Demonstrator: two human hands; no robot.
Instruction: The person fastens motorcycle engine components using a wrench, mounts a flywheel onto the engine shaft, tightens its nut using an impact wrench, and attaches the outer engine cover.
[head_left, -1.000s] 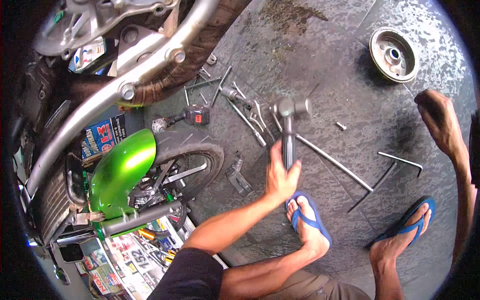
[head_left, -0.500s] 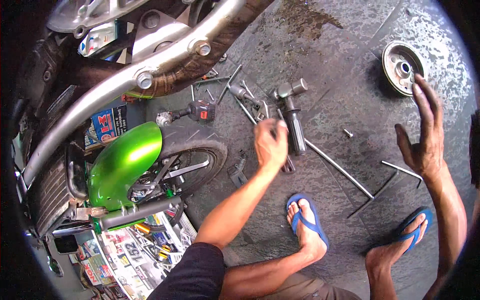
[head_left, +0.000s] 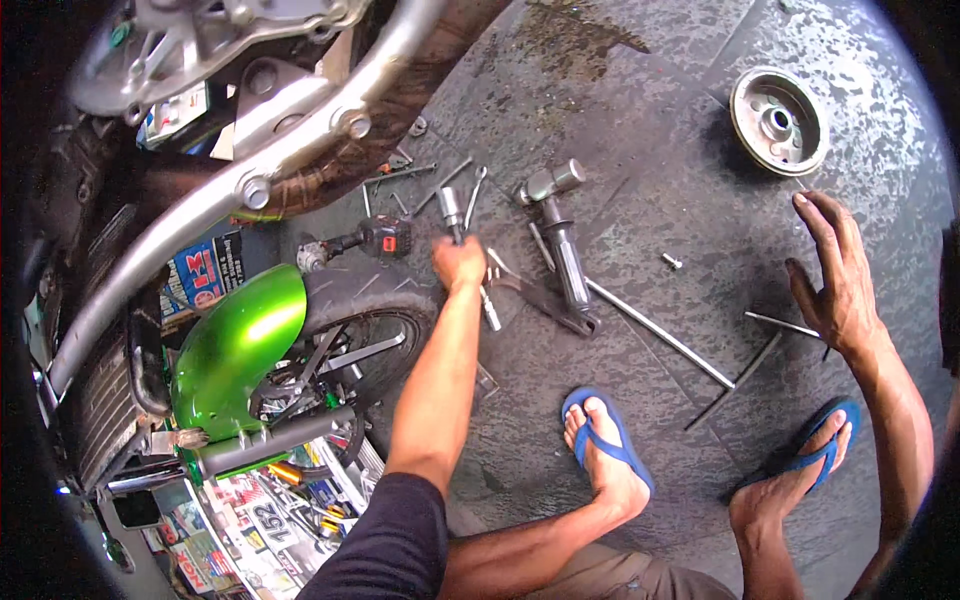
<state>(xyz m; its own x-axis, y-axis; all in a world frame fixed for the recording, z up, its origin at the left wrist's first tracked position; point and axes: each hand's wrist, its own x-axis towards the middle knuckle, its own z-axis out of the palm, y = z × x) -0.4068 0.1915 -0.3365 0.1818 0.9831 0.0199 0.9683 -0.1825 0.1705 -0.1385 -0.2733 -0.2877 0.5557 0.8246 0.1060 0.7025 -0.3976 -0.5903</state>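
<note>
My left hand is closed round the dark shaft of a socket wrench, whose silver socket sticks out beyond the fist. A chrome rod end shows below the hand; I cannot tell whether it belongs to the same tool. Just right of that fist lies a dark-handled wrench, slanting across the floor. Beside it rests a hammer with a silver head and ribbed black grip. Over at the right, my right hand hovers open, fingers apart and holding nothing, nearer than a round metal wheel hub.
At left stands a motorcycle with a green fender, a tyre and a curved silver frame tube. A cordless impact wrench lies by the tyre. A long rod, a small bolt and a hex key lie rightward.
My left hand has moved left and closed on the socket wrench. The dark-handled wrench now lies at a different slant. The whole view has shifted slightly; my right hand stays open.
</note>
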